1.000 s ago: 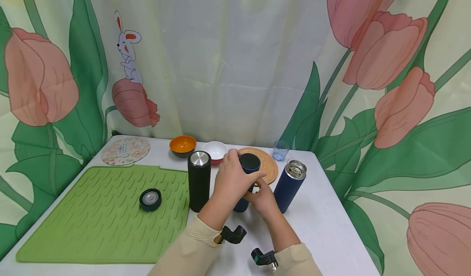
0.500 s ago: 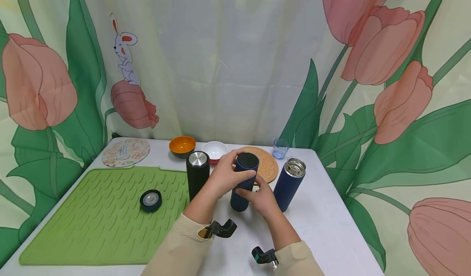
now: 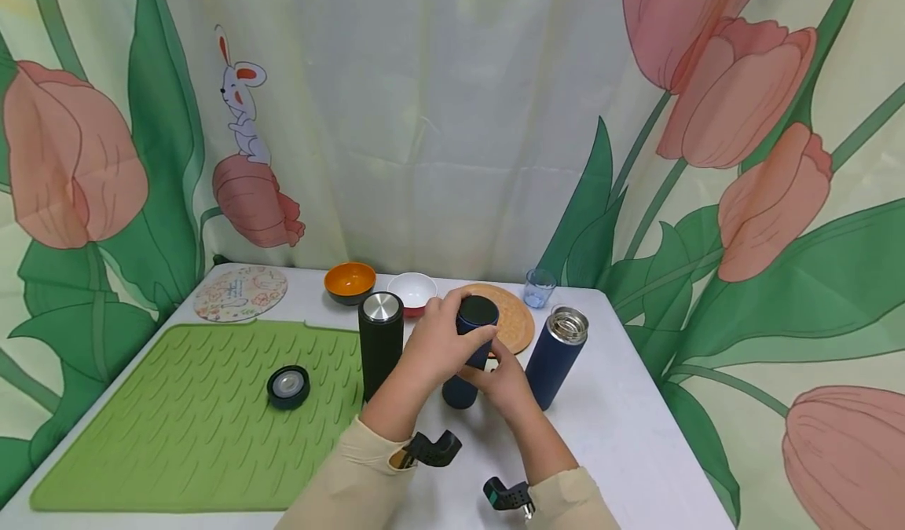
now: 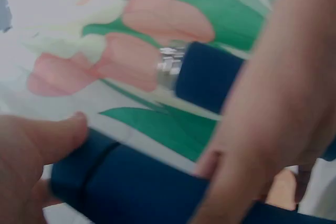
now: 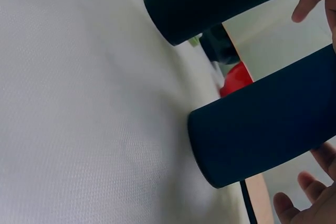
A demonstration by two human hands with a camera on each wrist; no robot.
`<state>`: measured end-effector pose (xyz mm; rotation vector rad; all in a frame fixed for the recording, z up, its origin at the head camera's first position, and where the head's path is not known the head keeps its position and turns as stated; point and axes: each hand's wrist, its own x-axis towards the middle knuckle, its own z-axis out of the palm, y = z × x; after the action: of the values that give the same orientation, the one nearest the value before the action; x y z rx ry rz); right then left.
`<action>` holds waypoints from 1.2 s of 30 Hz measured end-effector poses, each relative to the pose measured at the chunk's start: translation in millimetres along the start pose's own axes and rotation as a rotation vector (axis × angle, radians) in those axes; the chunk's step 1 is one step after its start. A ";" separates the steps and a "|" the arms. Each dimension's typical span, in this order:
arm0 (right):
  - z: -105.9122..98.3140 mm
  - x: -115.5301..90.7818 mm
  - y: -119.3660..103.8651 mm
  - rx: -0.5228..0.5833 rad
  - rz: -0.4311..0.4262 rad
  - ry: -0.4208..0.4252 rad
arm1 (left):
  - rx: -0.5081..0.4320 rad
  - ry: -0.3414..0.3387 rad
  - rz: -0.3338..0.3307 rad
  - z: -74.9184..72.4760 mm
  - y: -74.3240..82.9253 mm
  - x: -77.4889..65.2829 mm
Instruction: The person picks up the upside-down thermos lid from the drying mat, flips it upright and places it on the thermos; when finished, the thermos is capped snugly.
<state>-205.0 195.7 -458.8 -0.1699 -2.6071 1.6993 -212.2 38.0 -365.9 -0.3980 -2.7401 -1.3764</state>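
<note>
A dark blue thermos (image 3: 459, 393) stands upright on the table between both hands. My left hand (image 3: 440, 343) grips its dark lid (image 3: 478, 310) from the left, thumb across the near side; in the left wrist view the thumb presses near the seam under the lid. Lower down, my right hand (image 3: 505, 382) holds the thermos body from the right. A second navy thermos (image 3: 555, 361), its steel mouth uncovered, stands just right of that hand. To the left stands a black thermos (image 3: 380, 341) with a silver-topped lid, partly behind my left forearm.
A loose black lid (image 3: 288, 386) lies on the green mat (image 3: 177, 436). Along the back are an orange bowl (image 3: 350, 280), a white bowl (image 3: 413, 288), a round wooden board (image 3: 519, 318) and a small glass (image 3: 540, 286). A floral round mat (image 3: 240, 293) lies at back left.
My left hand and wrist swung left and then partly back right around the thermos lid. The right hand keeps its hold on the body, and the thermos stays in about the same spot.
</note>
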 end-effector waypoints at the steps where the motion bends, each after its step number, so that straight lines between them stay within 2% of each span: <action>1: -0.2 -0.2 -0.5 0.002 -0.001 0.001 | -0.017 -0.040 0.005 -4.4 -0.1 0.3; 3: -0.5 -0.5 -1.0 -0.002 -0.002 0.001 | -0.034 -0.105 0.012 -12.0 0.0 0.9; 6: 0.3 -0.5 -0.5 0.003 0.015 -0.011 | -0.005 -0.117 0.005 -15.0 2.5 0.6; 9: 1.1 -0.3 0.3 -0.013 0.032 -0.020 | 0.105 -0.029 -0.015 -7.8 8.7 -0.2; 13: 1.1 -1.1 0.4 -0.026 0.013 -0.009 | 0.310 0.118 -0.041 5.6 19.0 0.2; 16: 0.6 -1.7 0.2 -0.028 0.004 -0.009 | 0.376 0.158 -0.049 9.5 21.9 0.1; 19: -0.2 -1.7 -0.8 -0.032 0.013 -0.010 | 0.348 0.112 -0.025 5.2 20.2 1.0; 25: -2.1 -1.2 -3.3 -0.014 0.017 -0.010 | 0.200 -0.108 0.042 -19.4 14.2 9.4; 28: -2.1 -1.3 -3.6 -0.005 0.009 -0.016 | 0.180 -0.158 0.051 -26.0 13.3 12.1; 31: -1.7 -1.9 -3.8 -0.014 0.010 -0.017 | 0.211 -0.092 0.009 -19.3 16.2 10.3; 36: -2.4 -2.4 -3.3 -0.023 -0.025 -0.004 | 0.464 0.132 -0.052 8.7 26.7 3.7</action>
<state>-202.7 196.3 -454.7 -0.1339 -2.6210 1.6645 -208.5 60.9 -349.7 -0.1991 -2.8489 -0.7025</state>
